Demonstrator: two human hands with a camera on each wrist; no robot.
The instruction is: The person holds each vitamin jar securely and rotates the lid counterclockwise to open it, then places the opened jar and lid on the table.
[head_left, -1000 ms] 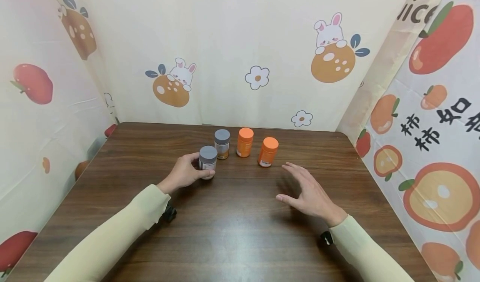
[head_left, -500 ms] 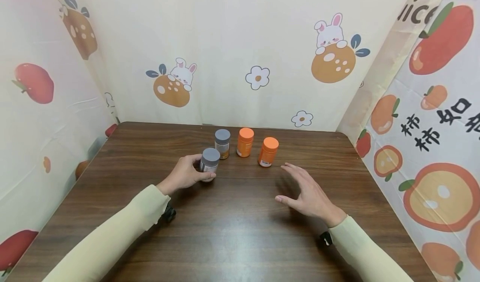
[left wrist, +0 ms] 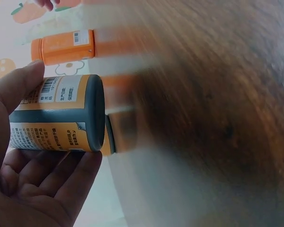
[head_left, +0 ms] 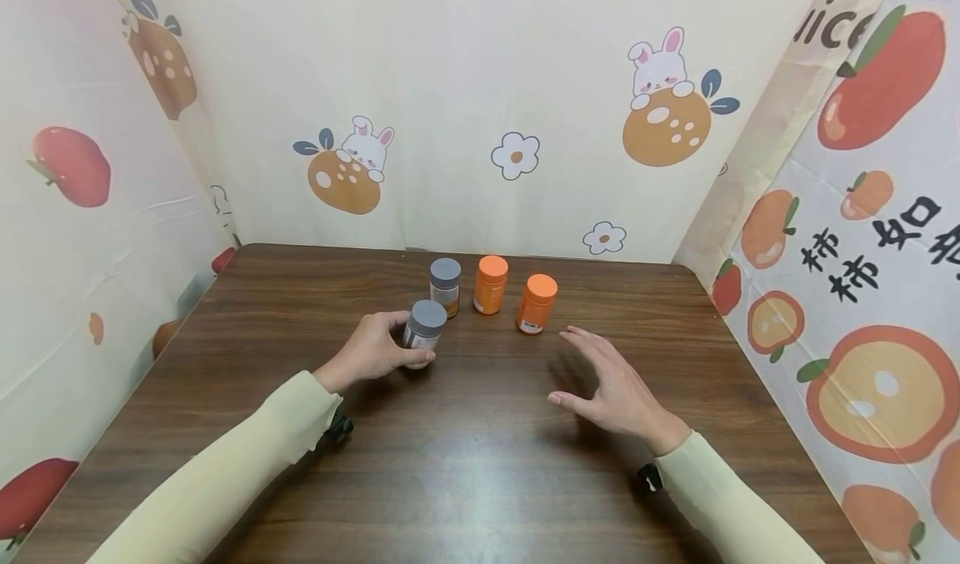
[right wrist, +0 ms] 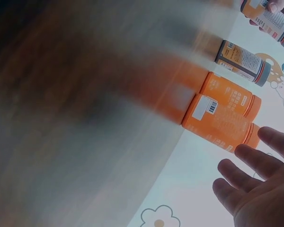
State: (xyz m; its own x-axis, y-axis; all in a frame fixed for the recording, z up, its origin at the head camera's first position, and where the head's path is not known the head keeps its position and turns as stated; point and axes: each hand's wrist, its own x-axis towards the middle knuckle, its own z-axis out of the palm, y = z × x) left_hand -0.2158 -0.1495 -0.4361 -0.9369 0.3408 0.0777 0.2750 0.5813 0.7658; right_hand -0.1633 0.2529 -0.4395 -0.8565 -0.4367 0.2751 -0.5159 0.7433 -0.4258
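Observation:
My left hand [head_left: 373, 347] grips a dark pill bottle with a grey lid [head_left: 428, 319], thumb on one side and fingers round the other. The bottle leans to the right; the left wrist view shows its orange-and-white printed label [left wrist: 68, 90]. Behind it stands a second grey-lidded bottle [head_left: 445, 274], partly hidden by the first. To the right are two upright orange bottles, one farther back [head_left: 491, 285] and one nearer [head_left: 536, 306]. My right hand [head_left: 618, 389] hovers over the table beside the nearer orange bottle, fingers spread, holding nothing.
The dark wood table [head_left: 465, 464] reflects light at its front. A patterned cloth [head_left: 450, 114] with fruit and rabbits hangs along the back edge and both sides. Dark wrist devices show under both cuffs, such as the left wrist device [head_left: 339, 425].
The bottle in my left hand has moved slightly right and toward me, and leans more to the right. My right hand has shifted very slightly left. The other bottles have stayed put.

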